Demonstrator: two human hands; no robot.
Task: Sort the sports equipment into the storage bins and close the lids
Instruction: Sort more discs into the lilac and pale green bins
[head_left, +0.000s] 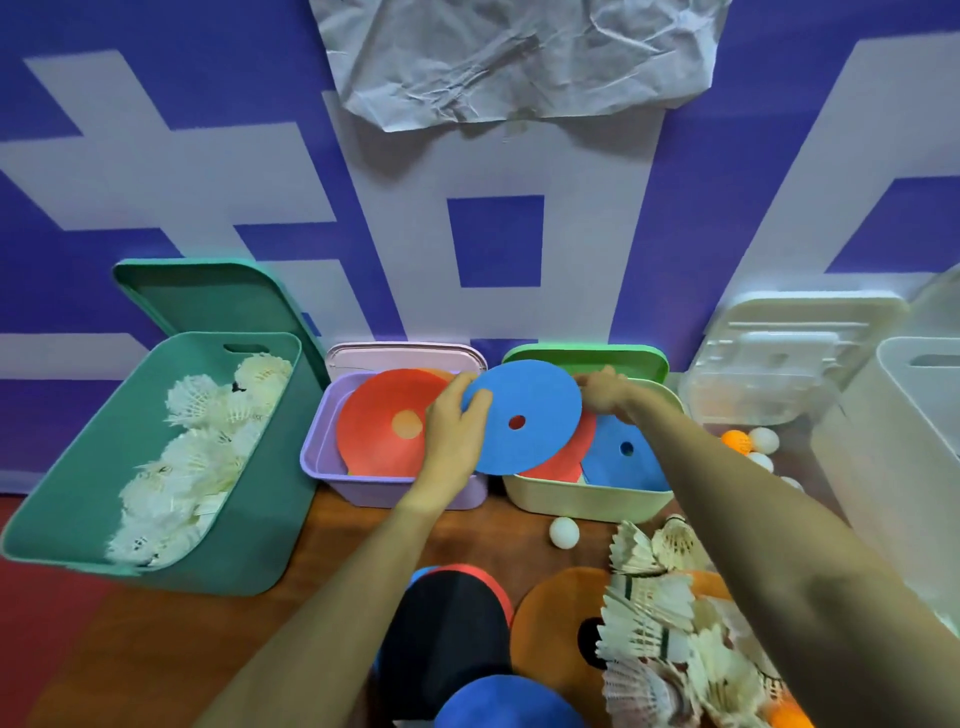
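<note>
blue disc (522, 418) covers red disc (566, 460), shuttlecocks (644, 608) blurred

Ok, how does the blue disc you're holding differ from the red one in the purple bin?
The blue disc is held up at its edges by the left hand and right hand, over the purple bin and cream bin. The red disc leans inside the purple bin. The blue disc's hole shows red behind; the red disc's shows orange. Both are flat and round with a small centre hole.

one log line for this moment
left hand + right hand: grip flat round blue disc | over: lilac plastic bin, cream plastic bin
</note>
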